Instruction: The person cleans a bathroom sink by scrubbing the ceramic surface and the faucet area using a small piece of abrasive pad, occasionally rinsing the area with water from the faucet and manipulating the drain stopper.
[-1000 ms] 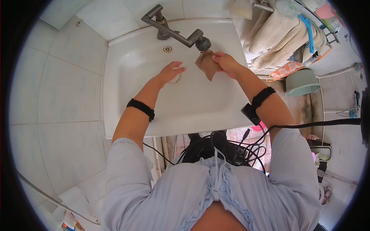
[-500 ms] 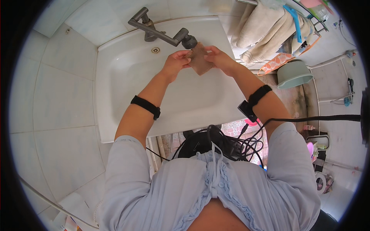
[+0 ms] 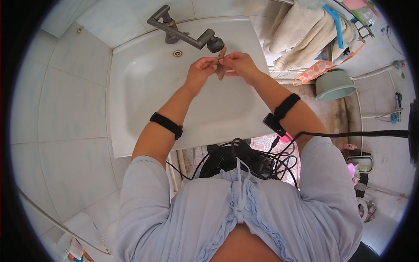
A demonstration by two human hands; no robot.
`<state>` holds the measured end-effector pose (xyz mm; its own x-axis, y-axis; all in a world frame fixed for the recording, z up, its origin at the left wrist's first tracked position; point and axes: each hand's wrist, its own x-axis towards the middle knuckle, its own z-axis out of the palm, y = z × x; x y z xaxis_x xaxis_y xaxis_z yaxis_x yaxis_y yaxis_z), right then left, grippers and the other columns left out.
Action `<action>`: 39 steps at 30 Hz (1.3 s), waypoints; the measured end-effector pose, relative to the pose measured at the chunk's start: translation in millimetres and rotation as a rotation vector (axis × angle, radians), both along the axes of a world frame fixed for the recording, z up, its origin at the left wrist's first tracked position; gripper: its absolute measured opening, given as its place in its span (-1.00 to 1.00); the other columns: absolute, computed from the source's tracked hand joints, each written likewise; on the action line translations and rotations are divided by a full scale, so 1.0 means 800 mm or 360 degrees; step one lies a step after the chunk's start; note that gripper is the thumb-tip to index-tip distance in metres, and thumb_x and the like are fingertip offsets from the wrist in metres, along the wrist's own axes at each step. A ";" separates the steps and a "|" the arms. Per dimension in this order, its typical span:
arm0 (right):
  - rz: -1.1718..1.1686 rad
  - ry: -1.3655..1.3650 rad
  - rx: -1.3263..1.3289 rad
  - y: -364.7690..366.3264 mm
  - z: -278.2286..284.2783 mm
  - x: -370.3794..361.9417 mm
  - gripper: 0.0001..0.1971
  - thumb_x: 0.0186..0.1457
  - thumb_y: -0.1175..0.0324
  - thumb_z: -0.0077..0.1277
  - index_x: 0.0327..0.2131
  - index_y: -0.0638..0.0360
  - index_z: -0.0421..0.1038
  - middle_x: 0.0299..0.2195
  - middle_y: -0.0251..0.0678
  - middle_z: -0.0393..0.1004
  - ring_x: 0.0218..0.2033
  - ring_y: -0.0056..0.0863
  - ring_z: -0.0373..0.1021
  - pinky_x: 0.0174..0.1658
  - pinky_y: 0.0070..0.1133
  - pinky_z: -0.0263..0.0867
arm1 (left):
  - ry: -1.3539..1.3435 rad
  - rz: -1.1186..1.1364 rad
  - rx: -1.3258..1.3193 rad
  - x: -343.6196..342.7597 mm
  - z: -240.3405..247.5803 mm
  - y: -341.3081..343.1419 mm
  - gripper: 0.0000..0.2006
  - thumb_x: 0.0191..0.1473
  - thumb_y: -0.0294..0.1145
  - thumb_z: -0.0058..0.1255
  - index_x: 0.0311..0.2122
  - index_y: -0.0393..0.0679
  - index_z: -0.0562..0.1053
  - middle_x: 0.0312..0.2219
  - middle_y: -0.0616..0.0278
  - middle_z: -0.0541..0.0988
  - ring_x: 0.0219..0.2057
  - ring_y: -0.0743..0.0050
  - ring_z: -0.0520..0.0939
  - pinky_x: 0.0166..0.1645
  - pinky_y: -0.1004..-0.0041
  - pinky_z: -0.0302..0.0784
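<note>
Below the dark grey faucet's (image 3: pixel 185 38) spout, a small brown cloth-like piece (image 3: pixel 220 73) hangs between my hands over the white sink (image 3: pixel 187 118). It looks folded or pinched narrow, its upper end just under the spout and its lower end in a point. My left hand (image 3: pixel 201 72) is closed on its left side, thumb and fingers pinched. From the other side my right hand (image 3: pixel 241 66) grips it with thumb and forefinger, the other fingers bent beneath. I cannot make out whether water is running.
The sink's drain hole (image 3: pixel 177 53) lies left of my hands. Beige towels (image 3: pixel 301 35) hang at the upper right above a pale green basin (image 3: pixel 335 85). Black cables (image 3: pixel 266 163) hang between my body and the sink's front edge.
The brown piece was spread flat between my hands and is now gathered narrow. My right hand has moved left, close to my left hand.
</note>
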<state>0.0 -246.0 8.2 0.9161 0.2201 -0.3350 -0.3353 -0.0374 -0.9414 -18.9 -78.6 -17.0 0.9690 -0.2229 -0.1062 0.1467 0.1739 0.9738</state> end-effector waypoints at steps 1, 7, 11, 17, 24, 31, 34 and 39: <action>0.0003 -0.0001 -0.0002 0.001 -0.002 0.002 -0.70 -0.15 0.31 0.12 -0.36 0.29 0.34 -0.45 -0.31 0.39 -0.44 -0.57 0.36 -0.36 -0.60 0.38 | 0.0015 -0.0014 -0.0006 0.000 0.000 0.001 -0.74 0.01 -0.53 -0.10 -0.13 -0.25 0.32 -0.24 0.24 0.47 -0.20 0.52 0.47 -0.04 0.52 0.35; -0.0050 -0.0012 -0.0045 0.002 -0.011 0.003 -0.81 -0.10 0.40 0.00 -0.40 0.32 0.36 -0.45 -0.27 0.41 -0.43 -0.55 0.38 -0.34 -0.61 0.38 | 0.0297 -0.0002 -0.0118 -0.002 -0.001 0.007 -0.74 0.04 -0.43 -0.09 -0.12 -0.18 0.33 -0.22 0.31 0.44 -0.15 0.55 0.43 0.00 0.51 0.31; -0.0036 0.0085 0.0147 -0.002 -0.010 0.004 -0.78 -0.08 0.37 -0.03 -0.38 0.35 0.35 -0.41 -0.23 0.40 -0.40 -0.51 0.38 -0.28 -0.64 0.37 | 0.0388 0.0056 -0.0269 0.000 -0.002 0.005 -0.74 0.03 -0.42 -0.08 -0.12 -0.16 0.33 -0.22 0.30 0.44 -0.15 0.55 0.43 -0.01 0.53 0.31; 0.0062 0.0198 0.0374 -0.008 -0.001 0.004 -0.73 -0.05 0.33 -0.06 -0.34 0.39 0.32 -0.36 -0.21 0.37 -0.33 -0.48 0.37 -0.20 -0.63 0.35 | 0.0347 0.0002 -0.0367 0.004 0.000 0.005 -0.70 0.03 -0.39 -0.06 -0.09 -0.13 0.30 -0.20 0.30 0.42 -0.14 0.52 0.42 -0.03 0.49 0.32; 0.0150 -0.0103 -0.0056 -0.027 -0.007 0.003 -0.73 0.01 0.28 -0.09 -0.25 0.25 0.34 -0.33 -0.27 0.38 -0.30 -0.42 0.36 -0.20 -0.55 0.32 | 0.0506 -0.0036 -0.0219 0.021 -0.009 -0.014 -0.61 0.10 -0.16 -0.21 0.01 -0.06 0.17 -0.10 0.27 0.34 -0.11 0.44 0.39 -0.05 0.36 0.31; 0.0699 -0.1407 -0.1479 -0.115 -0.022 -0.060 -0.63 -0.05 0.31 -0.04 -0.10 0.04 0.27 -0.04 -0.25 0.24 0.01 -0.16 0.12 0.02 -0.37 0.08 | 0.0461 0.0505 -0.0430 0.083 -0.050 0.032 -0.71 0.05 -0.29 -0.16 -0.10 -0.08 0.26 -0.23 0.23 0.41 -0.21 0.42 0.44 -0.16 0.39 0.39; 0.0698 -0.1488 -0.1571 -0.127 -0.029 -0.075 -0.60 -0.02 0.29 -0.07 -0.04 -0.02 0.23 0.06 -0.27 0.10 0.10 -0.17 0.00 0.07 -0.37 0.01 | 0.0109 0.0966 -0.0048 0.096 -0.053 0.070 -0.77 -0.12 -0.40 -0.01 -0.28 -0.18 0.38 -0.34 0.21 0.47 -0.32 0.40 0.47 -0.24 0.47 0.39; 0.0613 -0.1302 -0.1660 -0.113 -0.029 -0.083 -0.59 0.03 0.24 -0.16 0.01 -0.07 0.18 0.10 -0.30 0.03 0.17 -0.27 -0.13 0.15 -0.33 -0.21 | -0.0364 0.1573 0.0807 0.114 -0.018 0.189 -0.79 -0.12 -0.36 0.06 -0.39 -0.23 0.38 -0.46 0.27 0.46 -0.47 0.53 0.44 -0.34 0.53 0.38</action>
